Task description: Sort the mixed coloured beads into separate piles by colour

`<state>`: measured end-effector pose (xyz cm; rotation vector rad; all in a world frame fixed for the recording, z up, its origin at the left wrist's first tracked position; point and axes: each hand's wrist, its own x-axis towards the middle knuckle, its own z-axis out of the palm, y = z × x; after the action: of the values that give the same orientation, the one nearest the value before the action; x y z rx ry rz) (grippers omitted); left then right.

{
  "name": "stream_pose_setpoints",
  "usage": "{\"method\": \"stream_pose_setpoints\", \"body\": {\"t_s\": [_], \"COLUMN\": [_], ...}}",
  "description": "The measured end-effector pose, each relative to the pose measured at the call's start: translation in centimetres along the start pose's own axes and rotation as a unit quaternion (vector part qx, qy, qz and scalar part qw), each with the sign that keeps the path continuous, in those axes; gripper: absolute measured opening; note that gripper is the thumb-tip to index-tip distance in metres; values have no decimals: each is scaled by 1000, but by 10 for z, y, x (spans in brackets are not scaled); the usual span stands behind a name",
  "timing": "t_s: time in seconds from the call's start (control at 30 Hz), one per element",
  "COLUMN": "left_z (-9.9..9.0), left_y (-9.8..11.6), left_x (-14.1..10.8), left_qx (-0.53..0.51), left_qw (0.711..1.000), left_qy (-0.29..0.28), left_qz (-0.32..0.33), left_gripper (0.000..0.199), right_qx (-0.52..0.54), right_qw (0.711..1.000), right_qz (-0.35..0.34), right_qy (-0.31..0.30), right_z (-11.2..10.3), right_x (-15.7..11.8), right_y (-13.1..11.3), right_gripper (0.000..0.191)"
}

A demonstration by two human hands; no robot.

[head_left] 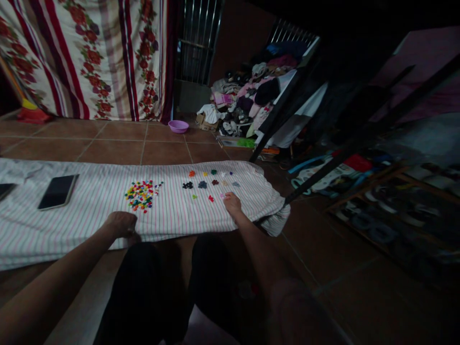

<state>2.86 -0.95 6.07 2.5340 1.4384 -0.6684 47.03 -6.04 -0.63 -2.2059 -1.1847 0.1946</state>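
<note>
A mixed pile of small coloured beads (141, 195) lies on a striped cloth (172, 215). To its right are small single-colour heaps, among them orange beads (191, 174), black beads (187, 185), grey beads (202, 184) and red beads (211, 198). My right hand (233, 203) is at the front right of these heaps, its fingertips pinched down beside a few pink beads (222, 195); whether one is between them is too small to see. My left hand (122, 224) rests near the cloth's front edge, below the mixed pile, with its fingers curled and partly hidden.
Left of the pile lies a dark-screened phone (58, 191); another dark device (5, 190) is cut off at the left edge. Beyond the cloth, a purple basin (178, 126) stands on the tiled floor near heaped clothes (247, 96). A shoe rack (381, 211) is at right.
</note>
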Motion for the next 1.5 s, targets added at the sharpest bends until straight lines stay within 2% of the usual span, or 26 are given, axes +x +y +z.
{"method": "stream_pose_setpoints", "body": {"t_s": [0.2,0.4,0.7,0.87,0.97,1.13,1.3,1.5], "left_z": [0,7,0,0,3,7,4,6], "left_y": [0,7,12,15,14,12,12,13], "left_x": [9,15,11,10,13,16,13,14], "left_qx": [4,34,33,43,48,41,26,25], "left_qw": [999,999,999,998,998,998,999,999], "left_qy": [-22,-25,-35,-44,-46,-49,-39,-40], "left_qz": [30,7,7,-1,-2,-14,-14,-24], "left_gripper": [28,33,32,31,35,34,28,30], "right_qx": [-17,-40,-105,-112,-93,-53,-44,-63], "right_qw": [999,999,994,989,986,989,986,986], "right_qz": [33,30,-15,-97,-138,-140,-162,-155], "right_qy": [-4,4,0,-6,-29,-4,14,22], "right_z": [6,10,10,9,11,17,18,18], "right_x": [-2,-11,-12,-7,-2,0,-3,-5], "right_y": [-1,2,3,9,11,15,17,16], "right_gripper": [27,34,27,36,30,23,25,29]}}
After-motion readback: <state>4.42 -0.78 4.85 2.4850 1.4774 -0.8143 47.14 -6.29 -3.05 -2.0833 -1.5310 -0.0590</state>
